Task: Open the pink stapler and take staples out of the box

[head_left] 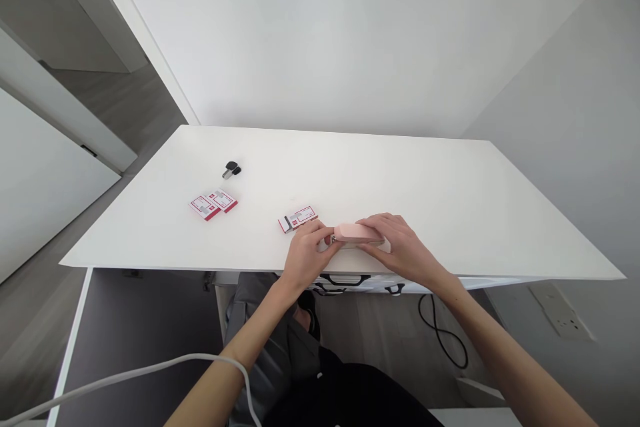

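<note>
While the left hand [309,252] and right hand [401,248] grasp its ends, a pink object [356,233], long, smooth, round-edged, paler underneath, at the near edge of the counter [425,180], beside a red-and-white box [301,216].

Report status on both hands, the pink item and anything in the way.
Left hand at pink item's left end. Right hand on its right end. Red-and-white box just beyond left hand; apparently not blocking.

And there's a black top [357,393], a pale dot [320,375] on its front, then grey trousers [260,330], softly creased, and a dark shoe [314,321] peeking out! Forearms [253,341] bare, slim and straight.
</note>
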Tool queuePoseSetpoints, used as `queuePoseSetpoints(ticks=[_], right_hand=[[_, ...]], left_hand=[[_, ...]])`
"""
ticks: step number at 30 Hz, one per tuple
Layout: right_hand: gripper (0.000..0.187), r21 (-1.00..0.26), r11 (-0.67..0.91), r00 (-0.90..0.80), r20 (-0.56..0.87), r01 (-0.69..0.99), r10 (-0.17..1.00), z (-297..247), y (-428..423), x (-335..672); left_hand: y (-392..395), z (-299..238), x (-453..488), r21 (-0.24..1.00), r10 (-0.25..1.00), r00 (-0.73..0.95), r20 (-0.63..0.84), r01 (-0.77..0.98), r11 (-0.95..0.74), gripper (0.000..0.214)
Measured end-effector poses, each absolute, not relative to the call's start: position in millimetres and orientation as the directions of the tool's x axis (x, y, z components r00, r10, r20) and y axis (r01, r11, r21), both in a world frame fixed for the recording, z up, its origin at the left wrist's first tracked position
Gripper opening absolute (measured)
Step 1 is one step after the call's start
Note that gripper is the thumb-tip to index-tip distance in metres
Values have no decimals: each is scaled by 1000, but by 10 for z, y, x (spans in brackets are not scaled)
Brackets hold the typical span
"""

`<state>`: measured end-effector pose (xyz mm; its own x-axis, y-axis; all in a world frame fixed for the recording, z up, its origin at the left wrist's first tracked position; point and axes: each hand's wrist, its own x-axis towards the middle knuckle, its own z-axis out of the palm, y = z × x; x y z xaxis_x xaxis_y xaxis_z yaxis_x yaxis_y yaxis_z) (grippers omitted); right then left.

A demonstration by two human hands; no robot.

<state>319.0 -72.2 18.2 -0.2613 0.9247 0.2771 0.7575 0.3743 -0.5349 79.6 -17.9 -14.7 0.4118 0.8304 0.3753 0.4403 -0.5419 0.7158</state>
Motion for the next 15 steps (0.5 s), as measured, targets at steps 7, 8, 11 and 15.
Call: queuePoseSetpoints(ticks=[7,8,11,15], right_hand=[[27,-648,333,-216,256,685,942,8,-697,3010],[27,-651,335,-215,260,681,941,-16,-701,3006],[25,-642,356,-212,292,679,932,-63,-716,3008],[26,-645,350,-183,313,679,932,-99,-734,3007]], left_hand=[[-196,-153,790,741,842,451,296,448,-500,26],[-193,-156,791,735,840,456,294,453,-504,26],[-189,-161,798,718,836,465,292,471,-513,30],[-197,-156,809,709,832,468,297,476,-521,40]])
